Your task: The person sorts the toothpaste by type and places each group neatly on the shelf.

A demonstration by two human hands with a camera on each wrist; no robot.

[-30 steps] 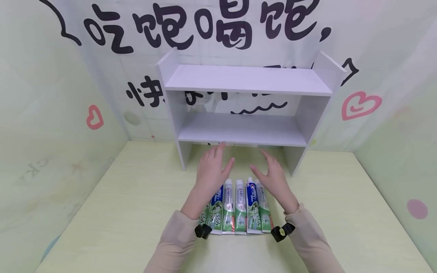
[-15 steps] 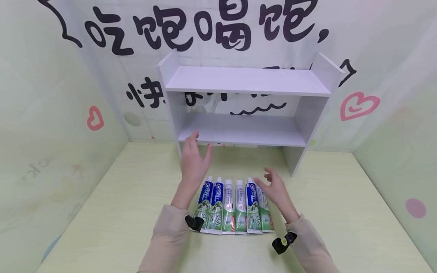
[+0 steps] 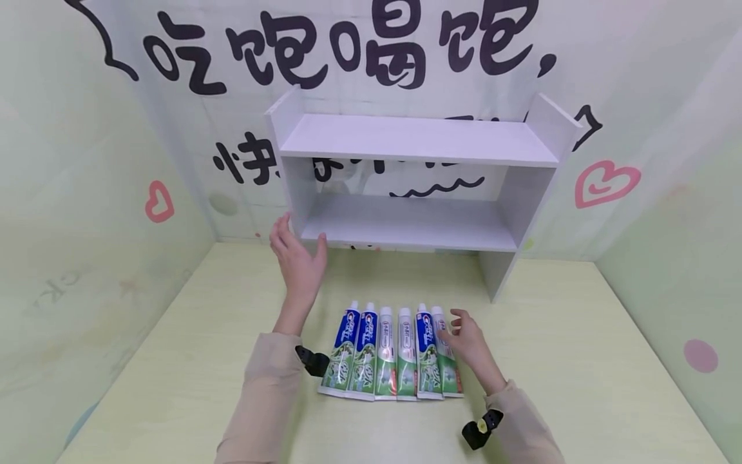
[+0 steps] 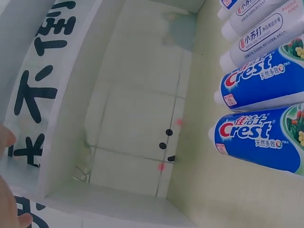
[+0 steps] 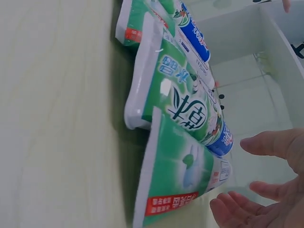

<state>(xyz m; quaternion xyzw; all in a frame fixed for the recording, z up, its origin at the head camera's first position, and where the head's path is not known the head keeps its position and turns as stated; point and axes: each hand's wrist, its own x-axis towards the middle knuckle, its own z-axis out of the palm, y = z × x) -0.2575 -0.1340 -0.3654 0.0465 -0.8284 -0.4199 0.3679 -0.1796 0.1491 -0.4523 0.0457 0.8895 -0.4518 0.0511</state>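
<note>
Several toothpaste tubes lie side by side on the table, caps toward the shelf; the leftmost is a blue and green tube (image 3: 342,351), the rightmost a grey and green tube (image 3: 447,354). The left hand (image 3: 298,264) is raised at the left side panel of the white shelf (image 3: 411,241), thumb and fingers spread, holding nothing; whether it touches the panel cannot be told. In the right wrist view, the right hand (image 5: 273,190) hovers by the cap end of the nearest green tube (image 5: 178,173), fingers loosely bent and nothing in them. Blue Crest tubes (image 4: 261,137) show in the left wrist view.
The two-level shelf unit stands at the back of the pale table (image 3: 191,361), against a wall (image 3: 371,96) with black lettering and pink hearts. Side walls (image 3: 75,258) close in the table on the left and right. Both wrists wear small black devices.
The left hand has moved left from above the tubes to the shelf's left side, uncovering the leftmost tubes. The right hand has come down and toward the rightmost tube.
</note>
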